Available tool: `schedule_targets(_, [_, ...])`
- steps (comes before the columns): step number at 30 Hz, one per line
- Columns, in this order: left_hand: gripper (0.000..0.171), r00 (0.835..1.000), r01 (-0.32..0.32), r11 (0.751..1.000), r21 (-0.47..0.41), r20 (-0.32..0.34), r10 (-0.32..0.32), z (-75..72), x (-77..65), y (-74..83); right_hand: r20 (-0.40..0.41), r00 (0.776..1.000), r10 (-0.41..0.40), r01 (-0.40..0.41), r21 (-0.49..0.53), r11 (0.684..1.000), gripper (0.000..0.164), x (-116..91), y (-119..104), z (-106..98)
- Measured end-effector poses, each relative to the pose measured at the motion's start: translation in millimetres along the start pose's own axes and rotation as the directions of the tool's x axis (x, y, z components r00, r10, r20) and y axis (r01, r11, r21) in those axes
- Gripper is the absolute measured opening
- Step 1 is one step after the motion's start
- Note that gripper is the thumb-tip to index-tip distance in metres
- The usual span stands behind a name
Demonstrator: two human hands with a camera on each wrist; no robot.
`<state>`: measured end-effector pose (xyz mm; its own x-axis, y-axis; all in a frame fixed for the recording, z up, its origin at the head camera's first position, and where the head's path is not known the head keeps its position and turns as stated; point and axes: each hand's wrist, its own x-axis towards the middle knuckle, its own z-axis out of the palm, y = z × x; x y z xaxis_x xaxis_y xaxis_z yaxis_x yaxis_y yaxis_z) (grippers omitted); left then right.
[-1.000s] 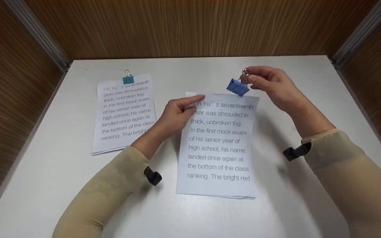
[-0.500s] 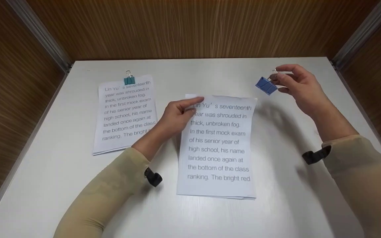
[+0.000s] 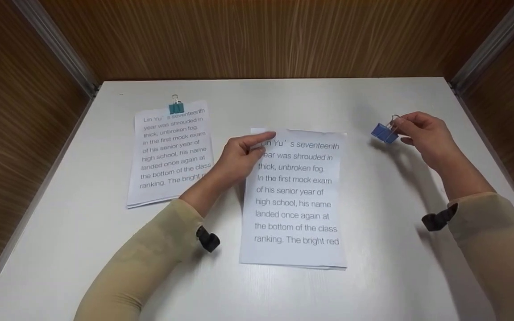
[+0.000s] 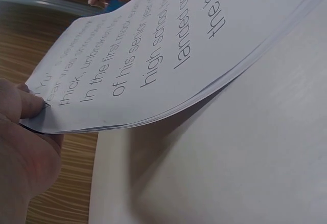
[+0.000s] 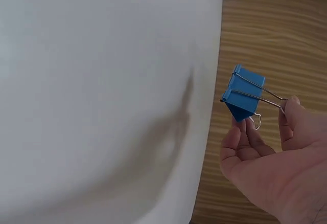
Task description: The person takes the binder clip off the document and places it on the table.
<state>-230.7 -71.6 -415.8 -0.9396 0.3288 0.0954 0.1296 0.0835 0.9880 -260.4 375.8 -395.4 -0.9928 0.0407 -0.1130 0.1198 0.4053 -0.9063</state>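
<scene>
A person's left hand point(image 3: 239, 154) is pinching the top left corner of a paper stack point(image 3: 297, 196) in the middle of a white table point(image 3: 283, 102). The right hand point(image 3: 429, 133) is clamping its thumb and fingers on the wire handles of a blue binder clip point(image 3: 385, 133), which is hanging to the right, apart from the sheets. Holding these edges flush and pinching the wires firmly seems wise (the top edge is looking slightly wavy). To the left, another stack point(image 3: 172, 151) is wearing a teal clip point(image 3: 176, 108); the left forearm point(image 3: 203, 192) is covering its lower right corner. The left fingers are blocking part of the top edge.
</scene>
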Motion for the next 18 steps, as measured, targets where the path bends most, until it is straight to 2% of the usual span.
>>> schedule_targets(10, [0.043, 0.999, 0.04, 0.999, 0.005, -0.006, -0.04, -0.5, 1.1, -0.7, -0.018, 0.998, 0.059, -0.06, -0.049, 0.997, 0.049, -1, 20, -11])
schedule_targets(18, [0.043, 0.999, 0.049, 0.998, -0.04, 0.015, -0.049, -0.1, 1.8, -1.1, -0.026, 0.993, 0.111, -0.113, -0.118, 0.987, 0.057, -1, 23, -15])
